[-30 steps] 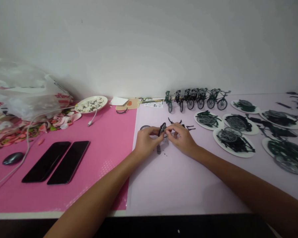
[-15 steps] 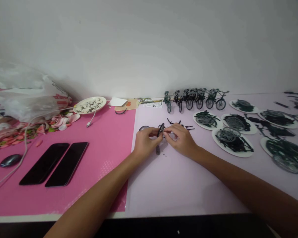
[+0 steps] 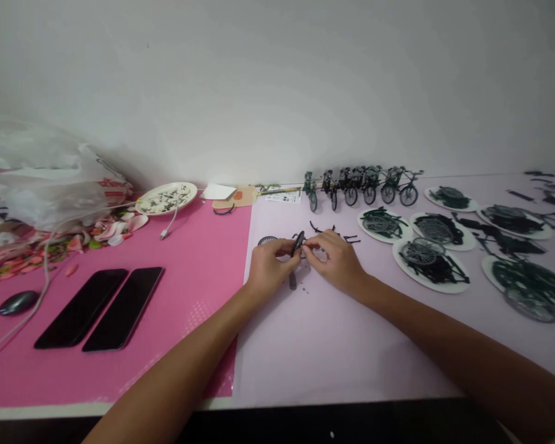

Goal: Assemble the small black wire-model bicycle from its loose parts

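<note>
Over the pale sheet, my left hand pinches a small dark wheel, seen nearly edge-on. My right hand is closed at the wheel's right side, its fingertips pressed together on something too small to make out. Beneath the hands lies a short dark part with tiny bits beside it. Another spoked wheel rests just behind my left hand. Thin black parts lie behind my right hand, partly hidden by it.
Small assembled bicycles stand along the wall. White plates of bicycle parts lie at the right. On the pink sheet are two black phones, a mouse, a cable, petals and a plastic bag.
The wheel between my hands has turned slightly and shows more edge-on. Both hands otherwise keep nearly the same place, and the whole view has shifted a little.
</note>
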The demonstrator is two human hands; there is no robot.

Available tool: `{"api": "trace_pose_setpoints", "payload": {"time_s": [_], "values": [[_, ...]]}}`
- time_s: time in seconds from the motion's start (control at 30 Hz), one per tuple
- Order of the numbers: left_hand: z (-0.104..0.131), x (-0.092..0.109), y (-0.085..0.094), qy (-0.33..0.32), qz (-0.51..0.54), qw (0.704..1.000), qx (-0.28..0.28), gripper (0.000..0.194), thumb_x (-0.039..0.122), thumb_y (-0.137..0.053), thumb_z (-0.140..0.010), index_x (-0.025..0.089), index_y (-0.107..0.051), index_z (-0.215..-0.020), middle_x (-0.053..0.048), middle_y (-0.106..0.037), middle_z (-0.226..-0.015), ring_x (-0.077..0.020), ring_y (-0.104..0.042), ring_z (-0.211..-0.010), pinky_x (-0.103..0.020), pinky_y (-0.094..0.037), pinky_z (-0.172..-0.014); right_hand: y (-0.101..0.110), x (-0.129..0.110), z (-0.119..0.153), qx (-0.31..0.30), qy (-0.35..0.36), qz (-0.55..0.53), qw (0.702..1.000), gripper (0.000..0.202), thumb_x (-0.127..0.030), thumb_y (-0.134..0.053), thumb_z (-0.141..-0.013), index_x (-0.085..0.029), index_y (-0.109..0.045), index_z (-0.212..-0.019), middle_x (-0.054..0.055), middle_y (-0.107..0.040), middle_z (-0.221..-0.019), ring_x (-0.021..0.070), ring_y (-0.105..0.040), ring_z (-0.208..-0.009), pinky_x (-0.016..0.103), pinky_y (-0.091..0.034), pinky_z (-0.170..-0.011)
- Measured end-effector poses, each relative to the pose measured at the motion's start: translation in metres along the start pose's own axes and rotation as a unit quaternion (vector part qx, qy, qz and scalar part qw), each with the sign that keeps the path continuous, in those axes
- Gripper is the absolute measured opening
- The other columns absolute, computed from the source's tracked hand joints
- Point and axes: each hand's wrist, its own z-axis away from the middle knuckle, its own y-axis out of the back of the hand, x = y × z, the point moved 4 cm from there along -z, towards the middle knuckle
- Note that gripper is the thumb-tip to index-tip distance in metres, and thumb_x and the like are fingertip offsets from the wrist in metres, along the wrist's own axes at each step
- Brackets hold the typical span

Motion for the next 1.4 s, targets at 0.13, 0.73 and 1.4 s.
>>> {"api": "trace_pose_setpoints", "payload": {"time_s": [0.13,0.73,1.4], "values": [[0.0,0.0,0.001,0.001,0.002,1.0,0.002,0.013,0.016,-0.075,-0.082,0.02,-0.081,-0.093,-0.003,-0.082,-0.092,-0.0204,-0.079,-0.083,-0.032,-0.065,-0.083,-0.002,0.003,0.001,-0.002,-0.019,-0.006,1.0,0.012,-0.019,-0.061,-0.098,-0.023,-0.066,-0.088,0.003,-0.067,-0.073,0.021,-0.06,-0.071,0.038,-0.052,-0.075],[0.0,-0.006,-0.001,0.001,-0.013,1.0,-0.004,0.017,0.015,-0.076,-0.081,0.021,-0.082,-0.095,-0.003,-0.083,-0.092,-0.0207,-0.079,-0.084,-0.033,-0.065,-0.087,-0.007,0.011,0.006,-0.034,-0.099,-0.085,0.991,0.013,-0.021,-0.058,-0.097,-0.023,-0.066,-0.087,0.003,-0.065,-0.077,0.0202,-0.059,-0.073,0.034,-0.049,-0.068],[0.001,-0.001,-0.001,-0.001,-0.018,1.0,-0.024,0.022,0.014,-0.076,-0.082,0.022,-0.083,-0.101,-0.004,-0.083,-0.098,-0.0218,-0.079,-0.091,-0.035,-0.064,-0.09,-0.005,0.012,0.005,-0.094,-0.097,-0.081,0.988,0.016,-0.024,-0.055,-0.1,-0.023,-0.062,-0.086,0.005,-0.066,-0.082,0.023,-0.06,-0.082,0.037,-0.048,-0.073]]}}
